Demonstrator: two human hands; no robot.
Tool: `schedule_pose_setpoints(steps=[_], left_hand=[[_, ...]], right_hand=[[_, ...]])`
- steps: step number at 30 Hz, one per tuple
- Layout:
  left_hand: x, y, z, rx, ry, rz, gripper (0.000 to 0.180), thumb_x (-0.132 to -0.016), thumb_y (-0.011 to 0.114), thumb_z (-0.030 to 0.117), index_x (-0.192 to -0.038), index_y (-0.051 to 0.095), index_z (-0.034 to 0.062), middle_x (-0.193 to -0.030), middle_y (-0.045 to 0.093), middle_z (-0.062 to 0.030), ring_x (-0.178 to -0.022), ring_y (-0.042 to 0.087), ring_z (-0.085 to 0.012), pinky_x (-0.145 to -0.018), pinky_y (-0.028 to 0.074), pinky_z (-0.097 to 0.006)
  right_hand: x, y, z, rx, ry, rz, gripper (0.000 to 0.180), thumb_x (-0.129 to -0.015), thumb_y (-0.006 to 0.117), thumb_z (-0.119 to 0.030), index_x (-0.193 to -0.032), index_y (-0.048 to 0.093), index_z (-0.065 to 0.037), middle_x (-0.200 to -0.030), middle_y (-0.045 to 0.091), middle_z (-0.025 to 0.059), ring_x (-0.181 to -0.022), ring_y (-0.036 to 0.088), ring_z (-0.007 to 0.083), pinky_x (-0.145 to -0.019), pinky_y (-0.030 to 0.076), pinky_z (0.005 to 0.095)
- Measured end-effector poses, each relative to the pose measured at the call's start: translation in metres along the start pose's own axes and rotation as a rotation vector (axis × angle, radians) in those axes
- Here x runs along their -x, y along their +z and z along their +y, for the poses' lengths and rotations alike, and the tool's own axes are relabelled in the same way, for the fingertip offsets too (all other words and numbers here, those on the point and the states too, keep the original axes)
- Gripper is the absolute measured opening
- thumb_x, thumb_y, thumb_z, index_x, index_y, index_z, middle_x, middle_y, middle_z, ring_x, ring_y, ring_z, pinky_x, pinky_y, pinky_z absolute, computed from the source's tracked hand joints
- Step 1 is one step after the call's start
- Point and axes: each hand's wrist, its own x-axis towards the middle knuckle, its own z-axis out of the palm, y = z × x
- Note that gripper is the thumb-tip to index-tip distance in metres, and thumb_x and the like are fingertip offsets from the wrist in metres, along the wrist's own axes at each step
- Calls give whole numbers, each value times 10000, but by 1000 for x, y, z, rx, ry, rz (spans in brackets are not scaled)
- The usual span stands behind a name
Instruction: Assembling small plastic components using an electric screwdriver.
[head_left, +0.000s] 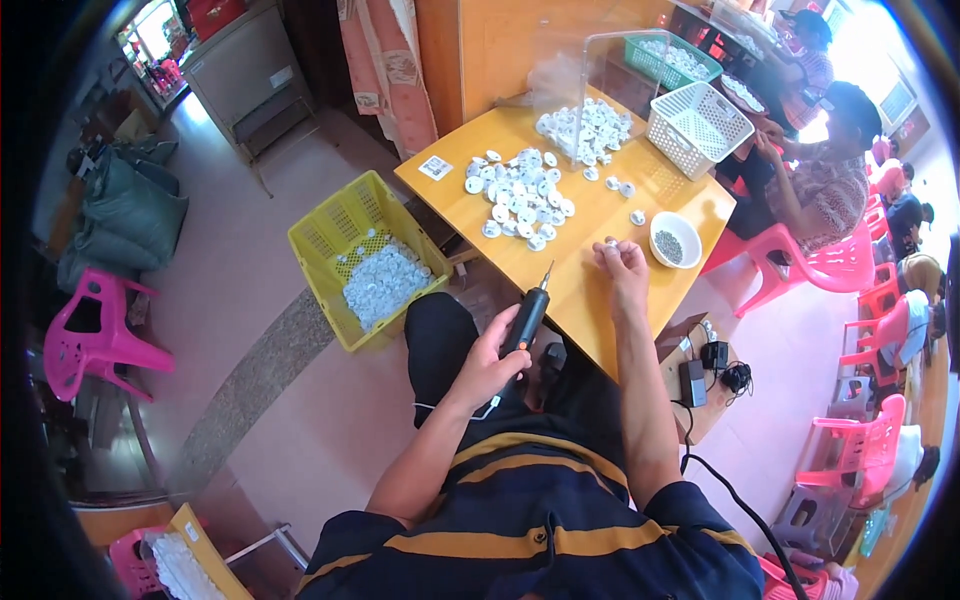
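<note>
My left hand (488,362) is wrapped round a black electric screwdriver (524,326), its bit pointing up and away over the near table edge. A cable runs from its lower end. My right hand (624,268) is above the table's right part, fingertips pinched on a small whitish piece (611,245) whose kind is too small to make out. Right beside that hand stands a white bowl (661,222) of small grey metal parts that look like screws. A loose pile of round white plastic parts (517,195) lies farther off, with a few singles near the bowl.
A yellow crate (310,225) of white parts stands on the floor left of the wooden table (585,290). A clear panel (640,100), a second pile (590,125), a white basket (690,130) and a green basket (690,52) are at the back. Another person (830,190) sits at right.
</note>
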Motion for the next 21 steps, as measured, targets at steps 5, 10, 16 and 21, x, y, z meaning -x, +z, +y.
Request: schedule_pose_setpoints(steps=[5,10,16,21], left_hand=[[-2,5,6,-29,6,-10,777,-854,614,-29,-1555,287,37,-1165,569,-127,-830,607,-119,-675,522,-272],[-7,8,12,-90,-9,-16,774,-850,612,-31,-1551,292,37,-1158,569,-117,-824,601,-112,-671,522,-262],[-13,18,19,-225,-3,-4,753,-838,608,-24,-1534,328,42,-1124,578,-91,-827,594,-97,-670,512,-246],[-13,21,16,-289,25,-10,731,-844,599,-17,-1526,344,41,-1089,565,-67,-821,580,-87,-678,494,-239]], right_hand=[[22,18,-12,12,93,-8,138,-1039,559,-140,-1147,547,-56,-1001,693,100,-841,665,137,-711,532,251],[25,11,-4,105,97,-115,202,-1039,539,-175,-1210,510,-72,-945,694,85,-721,597,83,-606,460,207],[30,7,-7,148,113,-165,193,-1018,483,-235,-1152,523,-104,-879,653,35,-661,538,67,-552,394,204],[30,8,-8,102,116,-189,216,-1029,466,-204,-1181,552,-77,-888,646,28,-667,542,63,-553,402,206]])
